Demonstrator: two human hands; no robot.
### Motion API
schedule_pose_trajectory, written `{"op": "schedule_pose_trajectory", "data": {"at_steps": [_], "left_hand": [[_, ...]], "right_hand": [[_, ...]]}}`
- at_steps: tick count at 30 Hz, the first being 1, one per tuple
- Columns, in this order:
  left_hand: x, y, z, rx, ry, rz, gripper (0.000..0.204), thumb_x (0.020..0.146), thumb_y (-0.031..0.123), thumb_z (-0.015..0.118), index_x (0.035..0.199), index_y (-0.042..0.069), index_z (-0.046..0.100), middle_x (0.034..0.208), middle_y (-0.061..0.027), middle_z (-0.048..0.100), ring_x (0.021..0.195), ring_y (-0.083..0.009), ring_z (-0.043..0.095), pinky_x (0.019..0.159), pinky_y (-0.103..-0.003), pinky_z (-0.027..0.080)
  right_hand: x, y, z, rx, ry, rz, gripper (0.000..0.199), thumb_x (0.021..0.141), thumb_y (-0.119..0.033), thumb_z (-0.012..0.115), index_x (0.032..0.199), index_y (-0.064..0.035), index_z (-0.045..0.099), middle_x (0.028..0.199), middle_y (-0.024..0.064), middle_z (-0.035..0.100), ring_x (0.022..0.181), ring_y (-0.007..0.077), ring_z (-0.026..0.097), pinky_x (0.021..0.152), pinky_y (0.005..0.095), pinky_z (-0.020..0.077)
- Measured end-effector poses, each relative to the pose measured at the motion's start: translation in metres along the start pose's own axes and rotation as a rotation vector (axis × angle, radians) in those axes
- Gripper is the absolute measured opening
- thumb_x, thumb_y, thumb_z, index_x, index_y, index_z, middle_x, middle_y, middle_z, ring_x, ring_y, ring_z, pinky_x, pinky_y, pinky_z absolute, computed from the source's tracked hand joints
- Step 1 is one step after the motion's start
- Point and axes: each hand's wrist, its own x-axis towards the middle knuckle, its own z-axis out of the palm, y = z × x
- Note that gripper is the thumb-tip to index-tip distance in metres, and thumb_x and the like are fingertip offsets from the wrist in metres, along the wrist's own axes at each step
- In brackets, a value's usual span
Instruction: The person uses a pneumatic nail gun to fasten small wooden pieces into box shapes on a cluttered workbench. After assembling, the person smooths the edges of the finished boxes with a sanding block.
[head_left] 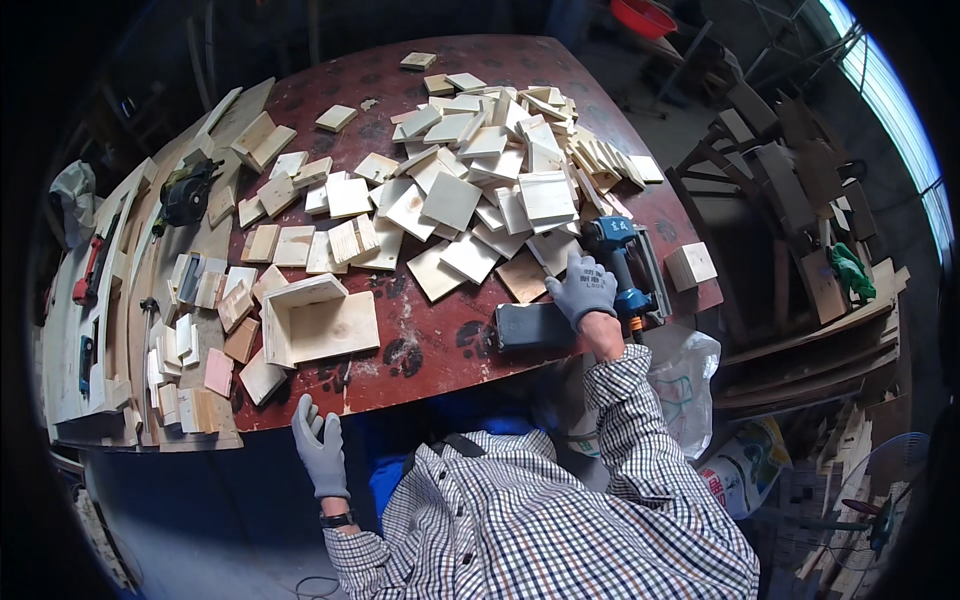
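While right hand (583, 290) clamps blue nail gun (622, 268) | left hand (320, 445) fingers apart, empty | white bag (685, 385) beneath table edge

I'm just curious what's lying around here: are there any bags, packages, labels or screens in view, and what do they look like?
Clear plastic bag: hangs off the table's right edge, crumpled, faint green print.
Printed sack: on the floor below it, rounded, white with red, yellow and green.
No screens or signs show.

A single head-worn fisheye view looks steeply down on the red worktable (440, 350) from close above (edges bending toward the rim), the person's forearms entering from below.
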Motion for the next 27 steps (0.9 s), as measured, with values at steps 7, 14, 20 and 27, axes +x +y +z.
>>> {"op": "schedule_pose_trajectory", "data": {"at_steps": [7, 14, 20, 27], "left_hand": [[-0.001, -0.002, -0.003, 0.034, -0.033, -0.012, 0.055, 0.098, 0.01, 0.069, 0.149, 0.002, 0.051, 0.146, -0.0106, 0.054, 0.132, -0.0237, 0.054, 0.113, -0.038, 0.044], [0.0, -0.005, -0.001, 0.085, -0.03, 0.028, 0.054, 0.097, 0.012, 0.07, 0.148, 0.003, 0.052, 0.144, -0.0112, 0.054, 0.131, -0.0249, 0.055, 0.112, -0.038, 0.045], [0.003, -0.006, -0.001, 0.089, -0.031, 0.023, 0.054, 0.097, 0.012, 0.07, 0.147, 0.004, 0.053, 0.142, -0.0112, 0.054, 0.13, -0.0245, 0.055, 0.111, -0.039, 0.045], [0.002, -0.009, -0.003, 0.102, -0.026, 0.047, 0.053, 0.096, 0.015, 0.07, 0.146, 0.004, 0.054, 0.14, -0.0114, 0.055, 0.127, -0.025, 0.056, 0.11, -0.039, 0.046]], "right_hand": [[0.024, -0.009, -0.005, 0.16, -0.104, 0.107, 0.091, 0.085, -0.056, 0.078, 0.146, -0.0006, 0.039, 0.131, 0.0226, 0.059, 0.117, 0.0404, 0.066, 0.094, 0.0505, 0.0565], [0.034, 0.0, -0.007, 0.16, -0.208, 0.077, 0.1, 0.077, -0.063, 0.081, 0.144, 0.0009, 0.044, 0.135, 0.0248, 0.056, 0.121, 0.041, 0.064, 0.097, 0.0502, 0.0543], [0.042, 0.007, 0.007, 0.287, -0.266, 0.128, 0.099, 0.067, -0.068, 0.081, 0.135, 0.0005, 0.059, 0.138, 0.0242, 0.056, 0.125, 0.0401, 0.062, 0.101, 0.0475, 0.0532], [0.021, 0.0, -0.036, 0.27, -0.254, -0.156, 0.095, 0.065, -0.067, 0.081, 0.131, 0.0005, 0.064, 0.128, 0.0266, 0.059, 0.116, 0.0424, 0.063, 0.099, 0.0453, 0.0531]]}}
